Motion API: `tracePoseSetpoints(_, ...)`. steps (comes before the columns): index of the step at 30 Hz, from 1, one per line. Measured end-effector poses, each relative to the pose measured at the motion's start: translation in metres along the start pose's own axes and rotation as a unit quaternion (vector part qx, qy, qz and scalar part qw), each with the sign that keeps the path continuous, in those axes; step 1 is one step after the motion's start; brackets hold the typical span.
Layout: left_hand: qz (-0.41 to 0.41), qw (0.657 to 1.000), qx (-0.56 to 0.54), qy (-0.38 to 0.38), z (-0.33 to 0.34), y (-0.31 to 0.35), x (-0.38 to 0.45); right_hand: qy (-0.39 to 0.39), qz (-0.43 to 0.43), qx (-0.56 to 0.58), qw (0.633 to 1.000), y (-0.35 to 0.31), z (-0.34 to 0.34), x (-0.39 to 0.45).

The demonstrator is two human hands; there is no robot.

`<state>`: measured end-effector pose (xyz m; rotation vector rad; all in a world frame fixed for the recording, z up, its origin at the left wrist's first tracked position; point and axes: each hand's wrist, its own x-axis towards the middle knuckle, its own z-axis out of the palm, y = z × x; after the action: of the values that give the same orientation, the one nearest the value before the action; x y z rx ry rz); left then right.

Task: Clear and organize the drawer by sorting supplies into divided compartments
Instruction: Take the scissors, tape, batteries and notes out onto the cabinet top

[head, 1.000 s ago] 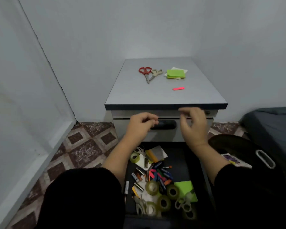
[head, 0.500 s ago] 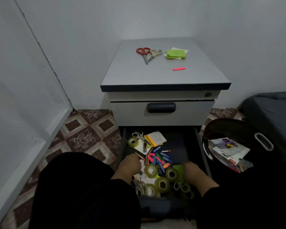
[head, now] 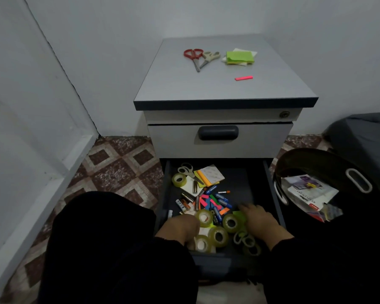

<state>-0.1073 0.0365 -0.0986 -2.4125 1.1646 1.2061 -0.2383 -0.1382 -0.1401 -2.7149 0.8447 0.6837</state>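
In the drawer point(head: 239, 187), both hands point(head: 258, 220) rest among tape rolls point(head: 217, 236).

I see the dark drawer point(head: 257, 183) pulled fully open at the cabinet's foot, its contents heaped toward 9 o'clock. Tape rolls point(head: 217, 235) cluster at 6 o'clock, one more roll point(head: 178, 180) at 11 beside white-handled scissors point(head: 185, 170). Sticky notes point(head: 210, 175) lie at 12. Batteries point(head: 188, 197) and coloured markers point(head: 219, 199) sprawl across the middle, touching and overlapping.
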Motion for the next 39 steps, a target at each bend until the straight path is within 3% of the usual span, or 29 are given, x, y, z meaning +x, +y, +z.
tracePoseSetpoints(3,0.010,0.999,0.029,0.019,0.002,-0.003,0.001,-0.012,-0.001,-0.024,1.000,-0.004,-0.002,-0.002)
tracePoseSetpoints(8,0.030,0.997,0.013,0.072,-0.005,-0.005,0.004,0.052,0.019,-0.027,0.998,-0.006,-0.011,-0.005)
tracePoseSetpoints(12,0.013,0.991,-0.064,0.115,-0.012,-0.008,0.009,0.069,0.034,0.037,0.996,-0.003,-0.017,-0.003)
tracePoseSetpoints(17,-0.003,0.987,-0.075,0.143,-0.009,-0.008,0.015,0.091,0.058,0.179,0.978,0.001,-0.022,-0.002)
tracePoseSetpoints(22,0.007,0.985,-0.088,0.150,-0.005,0.002,0.014,0.177,0.101,0.345,0.916,-0.001,-0.026,0.004)
tracePoseSetpoints(28,0.071,0.989,0.028,0.127,-0.004,0.003,0.015,0.162,0.148,0.490,0.844,0.002,-0.022,0.010)
tracePoseSetpoints(32,0.102,0.982,0.045,0.150,-0.001,0.001,0.020,0.179,0.178,0.568,0.783,0.003,-0.024,0.011)
tracePoseSetpoints(34,0.093,0.979,0.029,0.180,-0.003,0.003,0.016,0.159,0.187,0.535,0.809,0.001,-0.026,0.012)
tracePoseSetpoints(37,0.037,0.977,0.039,0.207,-0.005,0.004,0.016,0.083,0.205,0.343,0.913,-0.005,-0.025,0.005)
tracePoseSetpoints(39,-0.004,0.980,0.034,0.195,-0.003,0.001,0.018,0.053,0.187,0.226,0.955,-0.009,-0.017,-0.004)
